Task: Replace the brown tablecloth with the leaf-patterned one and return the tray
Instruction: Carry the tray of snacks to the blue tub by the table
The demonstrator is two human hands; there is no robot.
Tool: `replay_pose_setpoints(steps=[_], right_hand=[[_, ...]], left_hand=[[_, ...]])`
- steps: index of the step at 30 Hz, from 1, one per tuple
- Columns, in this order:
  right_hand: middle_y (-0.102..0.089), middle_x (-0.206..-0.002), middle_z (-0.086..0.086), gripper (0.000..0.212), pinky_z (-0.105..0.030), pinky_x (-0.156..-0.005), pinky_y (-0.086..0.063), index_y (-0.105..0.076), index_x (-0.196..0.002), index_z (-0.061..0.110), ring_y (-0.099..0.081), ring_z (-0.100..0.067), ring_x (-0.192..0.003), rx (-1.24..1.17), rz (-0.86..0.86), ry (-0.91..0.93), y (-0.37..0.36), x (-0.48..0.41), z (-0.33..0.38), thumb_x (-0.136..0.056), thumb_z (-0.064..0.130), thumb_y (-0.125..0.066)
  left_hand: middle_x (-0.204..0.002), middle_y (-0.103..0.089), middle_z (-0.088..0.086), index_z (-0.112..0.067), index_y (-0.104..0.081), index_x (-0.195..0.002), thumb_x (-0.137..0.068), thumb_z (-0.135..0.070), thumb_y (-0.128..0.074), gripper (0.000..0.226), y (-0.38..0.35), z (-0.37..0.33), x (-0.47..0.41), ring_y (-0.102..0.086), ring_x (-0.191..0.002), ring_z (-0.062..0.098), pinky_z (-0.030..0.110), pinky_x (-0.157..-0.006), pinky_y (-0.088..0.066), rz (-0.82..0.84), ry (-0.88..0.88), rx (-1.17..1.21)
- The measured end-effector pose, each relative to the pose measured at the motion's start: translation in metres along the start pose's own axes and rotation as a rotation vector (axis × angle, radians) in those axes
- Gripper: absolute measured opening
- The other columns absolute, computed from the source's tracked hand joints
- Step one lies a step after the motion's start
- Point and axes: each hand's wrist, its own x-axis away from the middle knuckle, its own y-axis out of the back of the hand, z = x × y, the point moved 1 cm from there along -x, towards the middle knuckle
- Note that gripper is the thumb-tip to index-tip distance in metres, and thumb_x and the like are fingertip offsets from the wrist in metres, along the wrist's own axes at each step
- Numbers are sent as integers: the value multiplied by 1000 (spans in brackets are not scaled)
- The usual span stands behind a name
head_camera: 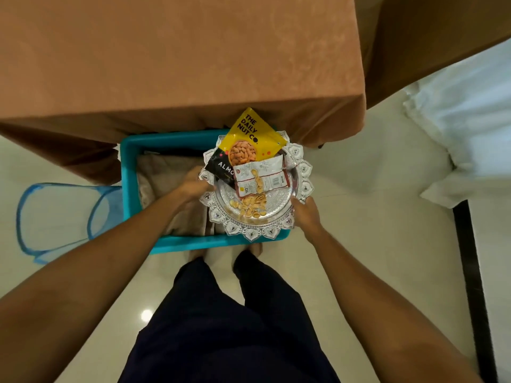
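Note:
A round silver tray (300,186) with a scalloped rim hangs over the right end of a teal plastic basket (128,172). On the tray lie a yellow almond packet (253,134), a white and red snack packet (262,176) and loose pistachios (253,207). My left hand (193,183) grips the tray's left rim. My right hand (305,214) grips its lower right rim. The brown tablecloth (177,59) covers the table beyond the basket. Folded beige cloth (166,178) lies inside the basket; its pattern is not visible.
A blue mesh hamper (63,217) lies on its side on the cream floor, left of the basket. White curtain fabric (467,128) bunches at the right beside a dark strip. My legs in dark trousers stand just behind the basket.

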Motion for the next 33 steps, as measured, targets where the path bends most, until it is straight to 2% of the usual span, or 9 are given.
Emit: replay_pose_setpoints(steps=[4, 9, 13, 16, 19, 24, 26, 30, 33], right_hand=[[-67, -126, 2, 39, -50, -104, -51, -59, -129, 24, -64, -23, -115, -24, -52, -53, -4, 6, -9, -95, 44, -62], [-68, -125, 0, 41, -51, -102, -52, -60, -129, 23, -65, -24, -115, -10, -4, -44, 2, 3, -18, -95, 45, -61], [-71, -121, 2, 35, -50, -100, -54, -63, -126, 25, -67, -22, -111, -5, 12, -32, 8, 8, -21, -95, 40, -63], [-69, -121, -1, 38, -48, -99, -53, -59, -128, 22, -65, -25, -110, 54, -63, -55, 9, 17, -19, -93, 38, -60], [-68, -114, -1, 38, -42, -91, -52, -57, -123, 21, -64, -26, -103, 129, -203, -112, 7, 33, -15, -92, 42, -56], [-69, -94, 4, 21, -32, -68, -46, -65, -100, 24, -61, -17, -79, 19, -381, -96, -7, 61, -10, -85, 37, -57], [-69, -88, 2, 18, -29, -62, -42, -66, -91, 20, -61, -18, -76, -28, -343, -66, -24, 70, -9, -85, 36, -59], [-70, -78, -1, 20, -36, -69, -52, -66, -78, 18, -66, -25, -76, 19, -185, -4, -82, 97, -5, -86, 34, -59], [-60, -64, 0, 24, -34, -59, -42, -56, -66, 17, -60, -25, -68, 215, -48, 67, -151, 127, 3, -85, 33, -55]], left_hand=[[-115, -64, 15, -2, -53, -130, -75, 12, -71, 60, -7, -4, 4, -61, -101, 26, 35, -88, -51, -104, -76, -144], [-119, -62, 16, 2, -49, -134, -76, 15, -68, 62, -13, 2, 3, -59, -108, 28, 41, -97, -50, -165, -125, -150], [-109, -65, 19, 0, -62, -107, -79, 19, -65, 34, -17, 6, 17, -61, -101, 30, 40, -86, -50, -170, -170, -78], [-123, -63, 23, 3, -51, -129, -84, 8, -69, 49, -14, 16, 32, -62, -110, 39, 48, -89, -51, -227, -101, -74], [-104, -62, 15, -4, -40, -141, -88, 0, -67, 60, -1, 30, 54, -63, -87, 29, 39, -71, -53, -171, -52, -135], [-85, -57, 9, 0, -53, -131, -94, -1, -58, 38, 38, 56, 80, -56, -82, 25, 38, -72, -53, -146, -78, -163], [-85, -60, 10, 0, -61, -123, -93, -1, -56, 30, 62, 67, 87, -58, -79, 23, 38, -73, -54, -122, -73, -184], [-85, -61, 9, -7, -67, -110, -90, -1, -53, 25, 116, 92, 103, -57, -80, 24, 36, -73, -49, -138, -160, -339], [-76, -56, 10, -11, -64, -105, -92, -2, -57, 17, 169, 123, 116, -59, -77, 25, 34, -71, -46, -116, -141, -317]])
